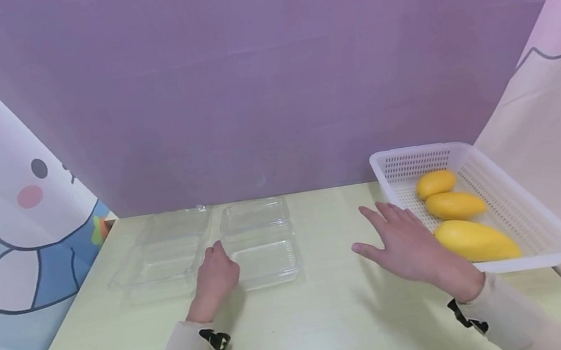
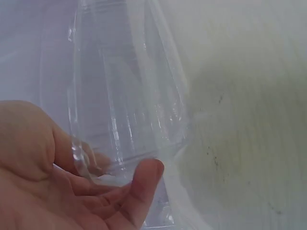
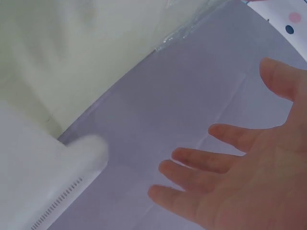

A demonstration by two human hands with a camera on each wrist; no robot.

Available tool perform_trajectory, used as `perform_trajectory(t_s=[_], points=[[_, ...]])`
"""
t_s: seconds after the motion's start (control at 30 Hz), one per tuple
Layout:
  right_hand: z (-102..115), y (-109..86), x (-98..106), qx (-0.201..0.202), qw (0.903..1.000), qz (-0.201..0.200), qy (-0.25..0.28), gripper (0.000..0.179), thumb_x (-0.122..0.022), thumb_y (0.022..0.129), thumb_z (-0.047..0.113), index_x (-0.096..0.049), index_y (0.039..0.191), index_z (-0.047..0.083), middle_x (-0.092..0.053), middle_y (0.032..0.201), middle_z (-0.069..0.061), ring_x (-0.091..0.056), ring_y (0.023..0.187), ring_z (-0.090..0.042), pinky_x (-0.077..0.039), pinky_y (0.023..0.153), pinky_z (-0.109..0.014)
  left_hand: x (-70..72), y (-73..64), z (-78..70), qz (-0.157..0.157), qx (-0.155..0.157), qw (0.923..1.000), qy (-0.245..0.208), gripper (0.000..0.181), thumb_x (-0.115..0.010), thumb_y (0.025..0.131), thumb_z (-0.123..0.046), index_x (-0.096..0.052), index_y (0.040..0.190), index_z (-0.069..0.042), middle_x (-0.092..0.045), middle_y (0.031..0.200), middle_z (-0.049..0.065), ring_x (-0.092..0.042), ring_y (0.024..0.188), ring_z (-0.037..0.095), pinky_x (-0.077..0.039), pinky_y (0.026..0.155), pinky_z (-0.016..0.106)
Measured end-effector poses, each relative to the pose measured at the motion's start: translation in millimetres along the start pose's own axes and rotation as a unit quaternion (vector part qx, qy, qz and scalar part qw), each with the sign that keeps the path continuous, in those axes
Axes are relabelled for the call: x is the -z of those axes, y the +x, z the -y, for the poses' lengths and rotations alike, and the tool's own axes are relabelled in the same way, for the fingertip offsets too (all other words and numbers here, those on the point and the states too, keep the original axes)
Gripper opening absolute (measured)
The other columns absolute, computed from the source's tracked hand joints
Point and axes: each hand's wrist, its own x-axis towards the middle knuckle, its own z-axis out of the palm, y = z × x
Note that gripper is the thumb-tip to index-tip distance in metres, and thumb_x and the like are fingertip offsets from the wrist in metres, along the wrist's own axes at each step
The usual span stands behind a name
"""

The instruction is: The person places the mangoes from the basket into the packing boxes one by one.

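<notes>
On the table lie two clear plastic clamshell boxes with their lids folded back. My left hand [image 1: 216, 276] is at the left edge of the right-hand box [image 1: 266, 259]. In the left wrist view, its fingers [image 2: 144, 184] pinch the rim of a clear box [image 2: 129, 96]. The other clear box [image 1: 163, 262] lies just to the left of this hand. My right hand [image 1: 411, 246] hovers with spread fingers by the left side of a white basket [image 1: 531, 210], holding nothing. In the basket lie three yellow mangoes, the largest mango [image 1: 475, 241] nearest me.
A purple backdrop [image 1: 245, 83] rises behind the table [image 1: 294, 342]. Printed cloths hang on both sides, with a cartoon rabbit [image 1: 27, 188] on the left one. The basket stands along the table's right edge.
</notes>
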Motion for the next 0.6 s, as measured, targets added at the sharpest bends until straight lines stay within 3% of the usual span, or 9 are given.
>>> perform_trajectory(t_s=[0.13,0.2,0.3,0.43,0.6], points=[[-6,-1.0,6,0.011,0.9999,0.001,0.002,0.077,-0.057,0.099,0.053,-0.039,0.153,0.001,-0.035,0.153,-0.035,-0.033,0.14,-0.055,-0.023,0.114,-0.067,1.6,4.7,2.0,0.012,0.005,0.9998,-0.018,0.061,-0.043,0.086,0.003,-0.033,0.145,0.017,-0.051,0.129,0.039,-0.058,0.108,0.05,-0.047,0.095,0.063],[-9,-0.8,8,0.012,0.9999,0.0,-0.009,0.076,-0.058,0.099,0.052,-0.039,0.153,0.002,-0.036,0.152,-0.034,-0.034,0.139,-0.055,-0.024,0.113,-0.068,2.2,6.2,2.4,0.015,0.003,0.9996,-0.026,0.062,-0.042,0.086,0.003,-0.034,0.146,0.015,-0.054,0.128,0.037,-0.059,0.103,0.045,-0.049,0.092,0.061],[-16,1.7,10,0.015,0.9996,-0.004,-0.025,0.076,-0.058,0.099,0.052,-0.04,0.153,0.003,-0.039,0.151,-0.034,-0.037,0.137,-0.056,-0.027,0.111,-0.07,2.7,8.1,2.5,0.017,0.004,0.9991,-0.039,0.063,-0.042,0.085,0.002,-0.035,0.146,0.012,-0.058,0.123,0.034,-0.058,0.085,0.036,-0.052,0.077,0.052],[-26,7.7,13,0.02,0.9997,0.007,-0.009,0.078,-0.057,0.099,0.054,-0.038,0.154,0.002,-0.039,0.151,-0.034,-0.039,0.136,-0.055,-0.031,0.109,-0.069,2.9,8.9,2.4,0.028,0.023,0.9971,-0.067,0.064,-0.043,0.084,0.001,-0.033,0.147,0.008,-0.062,0.103,0.025,-0.049,0.063,0.023,-0.044,0.057,0.037],[-40,13.5,21,0.017,0.9995,0.02,0.019,0.08,-0.057,0.099,0.055,-0.037,0.154,0.0,-0.038,0.153,-0.031,-0.037,0.138,-0.052,-0.031,0.111,-0.066,3.3,8.6,2.9,0.041,0.034,0.9946,-0.089,0.063,-0.044,0.084,-0.003,-0.033,0.145,0.008,-0.057,0.086,0.017,-0.039,0.054,0.016,-0.037,0.05,0.03]])
